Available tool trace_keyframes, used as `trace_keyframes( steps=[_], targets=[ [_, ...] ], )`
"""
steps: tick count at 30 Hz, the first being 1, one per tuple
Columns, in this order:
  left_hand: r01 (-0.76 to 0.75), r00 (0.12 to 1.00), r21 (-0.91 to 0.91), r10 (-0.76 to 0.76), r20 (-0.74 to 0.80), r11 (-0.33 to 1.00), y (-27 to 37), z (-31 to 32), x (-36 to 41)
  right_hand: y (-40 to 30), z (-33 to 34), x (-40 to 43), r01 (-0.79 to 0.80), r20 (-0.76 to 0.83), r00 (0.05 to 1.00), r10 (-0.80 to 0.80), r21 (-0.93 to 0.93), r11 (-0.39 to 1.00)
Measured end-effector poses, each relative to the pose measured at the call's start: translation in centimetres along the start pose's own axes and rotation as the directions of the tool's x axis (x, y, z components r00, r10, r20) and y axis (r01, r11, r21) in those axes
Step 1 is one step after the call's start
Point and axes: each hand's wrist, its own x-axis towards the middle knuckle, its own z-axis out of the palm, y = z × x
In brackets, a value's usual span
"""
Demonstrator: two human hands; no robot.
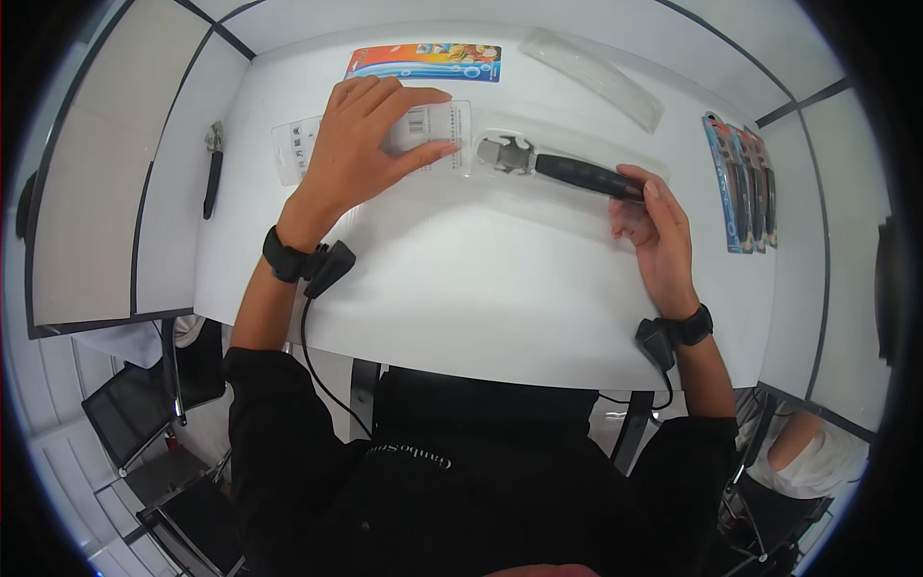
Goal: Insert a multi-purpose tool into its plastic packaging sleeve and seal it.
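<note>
My left hand (360,137) is over a white printed card (433,133), palm down, with thumb and index finger apart near its right end. The hand covers the card's middle; its left end shows past my wrist. To the right, a kitchen tool (577,173) with metal jaws and a black handle lies slanted in a clear plastic blister shell (497,191). My right hand (660,223) grips the handle end, thumb on top, with some fingers behind the plastic. Whether the shell touches the card is hard to tell.
A colourful backing card (425,61) lies at the back of the white table (469,303). Behind right is an empty clear shell (598,79). A loose black-handled tool (213,169) lies left; several packaged tools (743,187) overlap at right. Partition panels (851,216) enclose the sides.
</note>
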Motion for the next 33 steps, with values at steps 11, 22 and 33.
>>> trace_keyframes(
  steps=[11,22,33],
  targets=[
    [0.101,0.993,-0.042,-0.098,0.060,0.994,-0.5,-0.1,-1.6,0.5,0.9,-0.4,0.002,-0.060,0.998,-0.002,-0.007,1.000],
    [0.142,0.986,-0.047,-0.137,0.097,0.989,-0.1,-0.1,-2.0,0.8,0.9,-0.4,0.057,-0.042,0.997,-0.059,-0.026,0.998],
    [0.118,0.992,-0.108,-0.112,0.052,0.987,2.5,1.3,-0.7,0.7,1.8,-0.8,0.043,0.241,0.970,-0.031,-0.044,0.998]
  ],
)
